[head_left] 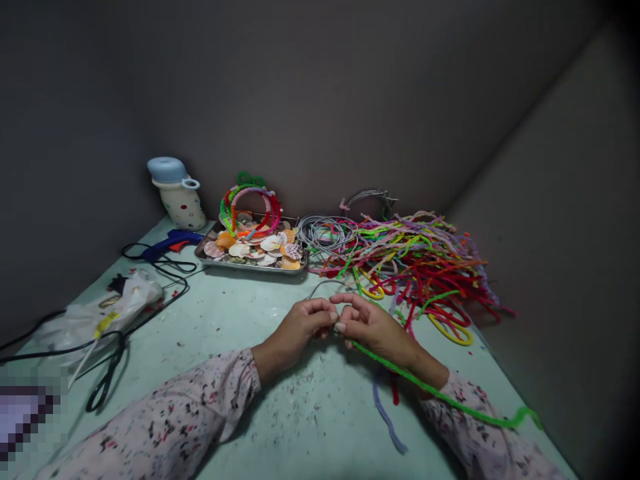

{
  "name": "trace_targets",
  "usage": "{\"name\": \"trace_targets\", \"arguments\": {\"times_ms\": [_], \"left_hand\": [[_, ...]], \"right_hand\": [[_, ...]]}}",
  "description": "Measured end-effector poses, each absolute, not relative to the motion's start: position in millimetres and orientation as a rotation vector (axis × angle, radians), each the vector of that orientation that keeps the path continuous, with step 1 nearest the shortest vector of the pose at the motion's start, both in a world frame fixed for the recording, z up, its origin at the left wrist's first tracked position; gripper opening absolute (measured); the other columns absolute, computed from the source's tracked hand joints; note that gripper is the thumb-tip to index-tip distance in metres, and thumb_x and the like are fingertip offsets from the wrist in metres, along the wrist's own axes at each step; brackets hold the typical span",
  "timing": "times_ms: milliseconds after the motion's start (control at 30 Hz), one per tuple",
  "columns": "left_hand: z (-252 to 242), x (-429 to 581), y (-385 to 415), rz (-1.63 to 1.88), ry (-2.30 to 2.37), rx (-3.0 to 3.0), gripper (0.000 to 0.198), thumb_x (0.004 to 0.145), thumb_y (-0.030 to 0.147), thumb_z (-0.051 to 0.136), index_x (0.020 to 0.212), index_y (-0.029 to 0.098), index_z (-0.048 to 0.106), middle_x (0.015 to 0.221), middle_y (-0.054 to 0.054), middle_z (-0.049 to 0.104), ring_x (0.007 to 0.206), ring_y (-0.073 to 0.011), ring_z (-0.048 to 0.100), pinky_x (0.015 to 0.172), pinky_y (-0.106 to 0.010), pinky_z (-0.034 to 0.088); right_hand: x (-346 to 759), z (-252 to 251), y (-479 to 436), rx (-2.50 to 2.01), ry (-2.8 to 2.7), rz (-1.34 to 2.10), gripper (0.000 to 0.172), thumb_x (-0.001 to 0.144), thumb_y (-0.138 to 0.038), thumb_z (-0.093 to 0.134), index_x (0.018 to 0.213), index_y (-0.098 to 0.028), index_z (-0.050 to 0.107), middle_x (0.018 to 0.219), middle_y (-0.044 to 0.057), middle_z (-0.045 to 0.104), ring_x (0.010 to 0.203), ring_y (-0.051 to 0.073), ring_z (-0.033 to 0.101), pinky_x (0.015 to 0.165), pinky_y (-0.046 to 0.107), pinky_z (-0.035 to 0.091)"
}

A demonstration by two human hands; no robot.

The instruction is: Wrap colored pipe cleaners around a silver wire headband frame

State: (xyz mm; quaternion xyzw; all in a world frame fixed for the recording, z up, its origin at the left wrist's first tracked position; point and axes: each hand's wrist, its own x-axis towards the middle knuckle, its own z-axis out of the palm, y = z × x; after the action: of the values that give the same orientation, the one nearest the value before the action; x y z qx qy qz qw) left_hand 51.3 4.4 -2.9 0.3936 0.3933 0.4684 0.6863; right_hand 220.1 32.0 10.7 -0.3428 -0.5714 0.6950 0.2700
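In the middle of the table my left hand [307, 323] and my right hand [373, 327] meet fingertip to fingertip. A bright green pipe cleaner [400, 373] comes out from under my right fingers and trails over my right forearm to the lower right. The thumb and forefinger of my right hand are pinched at its near end. My left fingers are closed at the same spot, around a thin grey wire [327, 283] that arcs up behind both hands. The exact meeting point is hidden by the fingers. A purple pipe cleaner [387, 417] lies below my right wrist.
A metal tray [250, 269] holds seashells [273, 243] and pipe-cleaner-wrapped hoops [275, 210]. Right of it are coiled grey wire [325, 233] and a large pile of pipe cleaners [425, 247]. At left are a cup [180, 200], a blue glue gun [173, 243], black cable [183, 293] and a plastic bag [135, 293].
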Motion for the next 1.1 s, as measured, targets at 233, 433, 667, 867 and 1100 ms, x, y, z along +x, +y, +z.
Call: {"name": "trace_targets", "arguments": {"times_ms": [233,433,667,867,1100], "left_hand": [[-4.1,52.2,5.4,1.049,0.705,0.66,0.014,0.072,0.023,0.069,0.074,0.012,0.06,0.062,0.003,0.049,0.05,-0.0051,0.042,0.048,-0.018,0.029],[-2.4,41.5,9.7,0.928,0.603,0.737,0.024,0.078,0.03,0.069,0.091,0.009,0.067,0.075,-0.003,0.059,0.059,-0.007,0.051,0.056,-0.019,0.037],[-1.0,41.8,7.6,0.927,0.667,0.778,0.026,0.071,0.03,0.078,0.082,0.011,0.064,0.074,-0.002,0.061,0.058,-0.006,0.05,0.058,-0.019,0.036],[-3.7,45.8,6.5,1.041,0.82,0.969,0.027,0.077,0.037,0.07,0.075,0.013,0.058,0.063,0.001,0.054,0.053,-0.0072,0.043,0.053,-0.021,0.03],[-0.3,50.7,2.8,1.141,0.967,1.021,0.029,0.079,0.038,0.068,0.07,0.014,0.054,0.057,0.004,0.047,0.052,-0.0068,0.039,0.052,-0.021,0.028]], "right_hand": [[214.0,14.0,25.4,-0.966,-1.593,1.635,0.039,0.078,-0.029,0.069,0.113,-0.023,0.052,0.066,-0.007,0.052,0.057,0.009,0.049,0.053,0.022,0.036],[222.3,12.3,31.9,-0.858,-1.346,1.987,0.048,0.077,-0.029,0.071,0.119,-0.024,0.048,0.075,-0.004,0.06,0.055,0.008,0.051,0.052,0.02,0.039],[223.3,8.1,29.2,-0.838,-1.178,2.103,0.046,0.074,-0.03,0.073,0.116,-0.024,0.056,0.071,-0.004,0.057,0.056,0.008,0.05,0.05,0.019,0.037],[222.4,8.1,31.1,-0.885,-1.291,2.008,0.047,0.075,-0.031,0.071,0.118,-0.023,0.053,0.068,-0.006,0.055,0.053,0.009,0.05,0.051,0.021,0.038],[212.4,17.2,18.6,-1.013,-1.575,1.556,0.033,0.078,-0.031,0.068,0.108,-0.025,0.056,0.067,-0.006,0.053,0.059,0.011,0.051,0.054,0.024,0.038]]}}
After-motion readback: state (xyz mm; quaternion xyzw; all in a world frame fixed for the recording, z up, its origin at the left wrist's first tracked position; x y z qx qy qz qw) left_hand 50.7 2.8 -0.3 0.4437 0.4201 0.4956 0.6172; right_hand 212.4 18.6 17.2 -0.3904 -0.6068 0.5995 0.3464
